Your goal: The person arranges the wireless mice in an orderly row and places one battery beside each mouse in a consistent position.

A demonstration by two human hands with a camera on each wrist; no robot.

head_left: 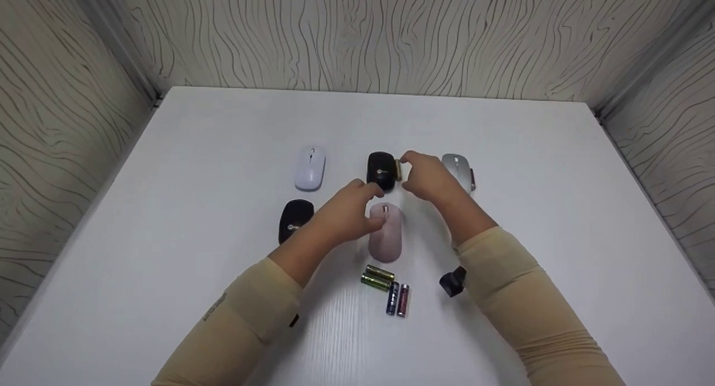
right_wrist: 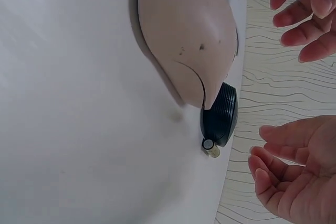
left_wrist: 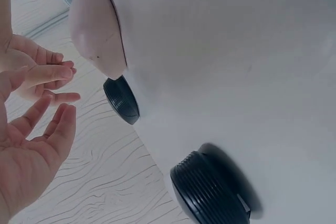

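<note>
My left hand hovers over the left side of a pink mouse, its fingers loosely bent with nothing between them. Beyond that mouse lies a black mouse with a gold battery along its right side. My right hand is just right of this battery. In the right wrist view the right hand has loosely curled fingers and holds nothing, apart from the black mouse. The left wrist view also shows the left hand empty, away from the pink mouse.
A white mouse lies back left, with another black mouse nearer, partly behind the left arm. A grey mouse with a dark battery lies right. Two greenish-gold batteries, a dark blue battery and a red battery lie in front.
</note>
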